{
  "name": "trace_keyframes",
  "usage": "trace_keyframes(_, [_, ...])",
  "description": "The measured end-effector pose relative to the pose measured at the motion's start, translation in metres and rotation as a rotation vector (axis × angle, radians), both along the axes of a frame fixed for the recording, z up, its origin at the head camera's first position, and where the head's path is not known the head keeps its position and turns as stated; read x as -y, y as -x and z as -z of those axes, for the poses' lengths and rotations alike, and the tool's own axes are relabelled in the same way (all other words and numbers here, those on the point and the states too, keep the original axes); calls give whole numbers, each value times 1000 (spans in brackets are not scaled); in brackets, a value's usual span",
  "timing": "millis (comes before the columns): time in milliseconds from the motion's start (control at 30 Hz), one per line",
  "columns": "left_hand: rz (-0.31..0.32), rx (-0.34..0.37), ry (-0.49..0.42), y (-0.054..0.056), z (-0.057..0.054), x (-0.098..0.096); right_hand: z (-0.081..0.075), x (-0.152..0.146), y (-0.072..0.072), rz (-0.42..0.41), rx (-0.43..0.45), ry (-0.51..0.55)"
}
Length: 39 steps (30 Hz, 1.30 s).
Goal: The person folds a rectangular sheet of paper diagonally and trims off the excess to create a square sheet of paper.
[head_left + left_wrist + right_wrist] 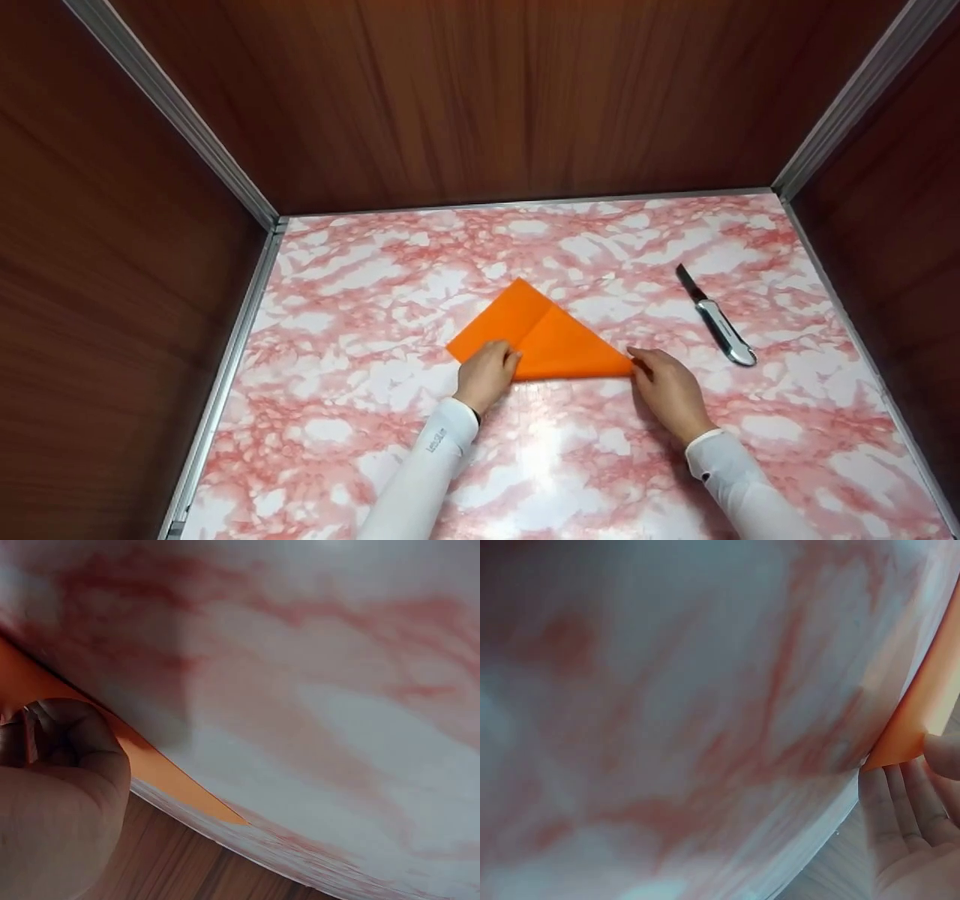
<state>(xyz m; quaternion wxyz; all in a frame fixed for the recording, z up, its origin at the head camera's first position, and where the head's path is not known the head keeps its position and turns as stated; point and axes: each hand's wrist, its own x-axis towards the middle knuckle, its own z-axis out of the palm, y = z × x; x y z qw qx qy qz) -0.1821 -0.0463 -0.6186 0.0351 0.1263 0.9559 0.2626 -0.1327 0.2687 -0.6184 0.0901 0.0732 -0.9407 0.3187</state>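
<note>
A sheet of orange paper (555, 341), with a fold along its near edge and a crease line across it, lies at mid-table. At the near edge, left of the middle, my left hand (486, 375) grips the paper with curled fingers. The left wrist view shows that hand (67, 802) bent over the orange paper (169, 776), whose pointed corner extends past it. My right hand (670, 394) pinches the right-hand corner. From the right wrist, the thumb lies over the paper (922, 701) and the fingers (911, 802) are under it.
A utility knife (721, 326) with a silver handle and dark blade lies right of the paper, beyond my right hand. The red-and-white marbled table (360, 300) is bounded by brown wood-look panels (487, 97) at the back and sides, with metal rails (217, 157) along the corners.
</note>
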Motion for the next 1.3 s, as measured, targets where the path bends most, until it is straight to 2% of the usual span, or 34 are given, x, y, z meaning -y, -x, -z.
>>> trace_keyframes(133, [-8,19,8,5,-2,-3,-1,-1,-1,-13,-22,-31])
trace_keyframes(300, [-27,14,34,8,2,-6,1,-1,0,-83,-82,-109])
trace_keyframes(500, [-47,-114,81,7,9,-12,3,1,1,-128,-118,-178])
trace_keyframes(600, [-25,-175,99,6,11,-13,4,2,1,-129,-120,-190])
trace_keyframes(700, [55,-212,102,5,12,-12,4,3,2,-130,-121,-191])
trace_keyframes(800, [198,-267,143,2,13,-8,3,3,2,-129,-119,-190])
trace_keyframes(933, [400,-396,300,-2,16,-3,1,3,2,-123,-104,-193])
trace_keyframes(1033, [477,-463,415,-4,17,-1,-1,3,2,-117,-87,-196])
trace_keyframes(1100, [497,-440,450,-5,18,-1,-1,3,2,-111,-74,-198])
trace_keyframes(1300, [471,-229,430,-8,19,-4,-1,2,1,-106,-50,-193])
